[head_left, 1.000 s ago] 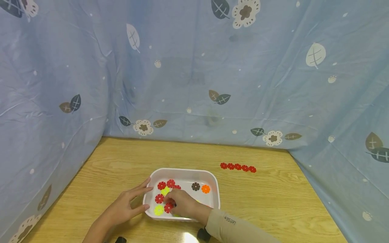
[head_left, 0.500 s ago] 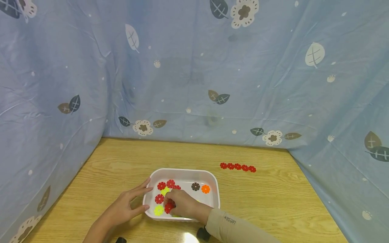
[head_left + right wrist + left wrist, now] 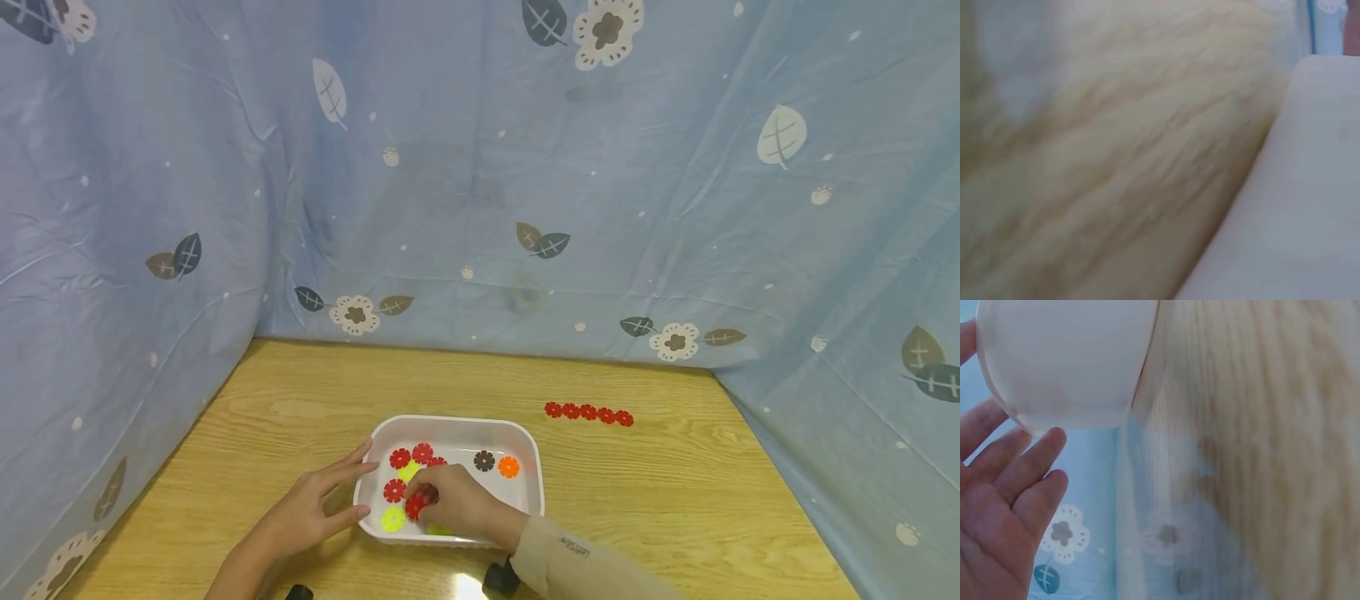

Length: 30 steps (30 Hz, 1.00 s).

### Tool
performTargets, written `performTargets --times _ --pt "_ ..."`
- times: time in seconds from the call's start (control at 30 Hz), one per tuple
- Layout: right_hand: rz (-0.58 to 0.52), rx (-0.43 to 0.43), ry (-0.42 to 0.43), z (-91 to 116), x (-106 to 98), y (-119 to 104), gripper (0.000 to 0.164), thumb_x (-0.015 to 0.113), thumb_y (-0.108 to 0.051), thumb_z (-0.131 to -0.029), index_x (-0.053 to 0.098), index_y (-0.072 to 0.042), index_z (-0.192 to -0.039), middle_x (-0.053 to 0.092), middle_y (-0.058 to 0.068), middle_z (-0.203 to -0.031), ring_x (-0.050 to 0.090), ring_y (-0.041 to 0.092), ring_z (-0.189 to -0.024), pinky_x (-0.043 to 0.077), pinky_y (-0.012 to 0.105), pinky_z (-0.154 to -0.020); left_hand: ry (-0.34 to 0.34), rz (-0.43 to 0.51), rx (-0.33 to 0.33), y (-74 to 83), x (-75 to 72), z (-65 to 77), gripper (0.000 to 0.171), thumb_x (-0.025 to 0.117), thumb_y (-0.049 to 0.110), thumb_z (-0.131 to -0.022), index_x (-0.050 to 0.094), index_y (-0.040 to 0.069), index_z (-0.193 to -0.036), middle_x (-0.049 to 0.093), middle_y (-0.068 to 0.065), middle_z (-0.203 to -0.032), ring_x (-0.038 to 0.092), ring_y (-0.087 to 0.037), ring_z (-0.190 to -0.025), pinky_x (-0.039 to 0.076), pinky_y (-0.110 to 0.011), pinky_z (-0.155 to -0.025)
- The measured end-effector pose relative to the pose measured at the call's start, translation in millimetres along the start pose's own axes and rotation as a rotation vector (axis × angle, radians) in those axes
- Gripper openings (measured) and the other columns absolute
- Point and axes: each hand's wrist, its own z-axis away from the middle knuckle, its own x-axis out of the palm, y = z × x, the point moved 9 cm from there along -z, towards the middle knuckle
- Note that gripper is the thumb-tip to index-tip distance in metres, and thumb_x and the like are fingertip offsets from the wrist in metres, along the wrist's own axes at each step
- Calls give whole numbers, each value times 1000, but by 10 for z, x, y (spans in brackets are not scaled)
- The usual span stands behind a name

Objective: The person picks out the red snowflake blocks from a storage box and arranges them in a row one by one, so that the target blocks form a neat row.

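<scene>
A white tray (image 3: 450, 427) on the wooden table holds flower-shaped plastic discs in red, yellow, brown and orange. My right hand (image 3: 456, 498) reaches over its near side and pinches a red disc (image 3: 415, 507) between thumb and fingers. Part of that disc is hidden by the fingers. A yellow disc (image 3: 393, 519) lies just left of it, and another red disc (image 3: 394, 490) sits above. My left hand (image 3: 311, 504) spreads its fingers along the tray's left rim, touching it. In the left wrist view, the fingers lie by the tray's outer wall (image 3: 1072, 369).
A row of several red discs (image 3: 588, 412) lies on the table (image 3: 660, 492), right of and behind the tray. A brown disc (image 3: 483, 461) and an orange disc (image 3: 508, 467) lie in the tray's right half. Blue patterned cloth (image 3: 450, 192) hangs around the table's back and sides.
The red disc at the right fingertips has shifted and tilted slightly as the right hand rose a little. The left hand and tray stay in place.
</scene>
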Motion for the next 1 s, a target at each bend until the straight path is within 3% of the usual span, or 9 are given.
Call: performTargets --times 0.3,0.5,0.73,0.87,1.0 --pt "-123 -9 37 107 -170 -36 26 73 2 -76 71 -11 -99 67 -9 -84 57 -2 -76 51 14 -73 -16 2 -2 3 3 -15 49 72 33 -83 60 18 -128 39 -3 -149 46 -27 -130 47 -49 -99" --pt "-269 -8 70 238 -405 -28 27 68 3 -80 70 -10 -104 70 -1 -97 61 9 -86 53 16 -77 -28 13 -21 -9 5 -22 49 71 35 -83 60 19 -129 39 -2 -149 45 -27 -130 46 -51 -99" --pt "-356 -33 219 399 -866 60 30 65 2 -83 67 -2 -112 68 13 -107 62 18 -90 55 20 -74 -34 32 -42 -15 -3 -23 50 71 35 -83 59 19 -129 38 -2 -150 44 -26 -132 45 -51 -100" --pt "-431 4 278 487 -1065 212 33 65 -2 -85 63 0 -118 66 16 -110 62 21 -95 56 24 -76 -35 33 -46 -21 0 -18 51 71 36 -83 59 19 -129 38 -2 -150 44 -27 -132 45 -52 -99" --pt "-456 52 365 587 -1269 394 36 66 -3 -85 62 0 -120 64 17 -115 61 22 -99 54 19 -81 -28 37 -27 -22 6 -7 50 72 34 -83 60 18 -129 39 -2 -150 44 -27 -131 45 -51 -99"
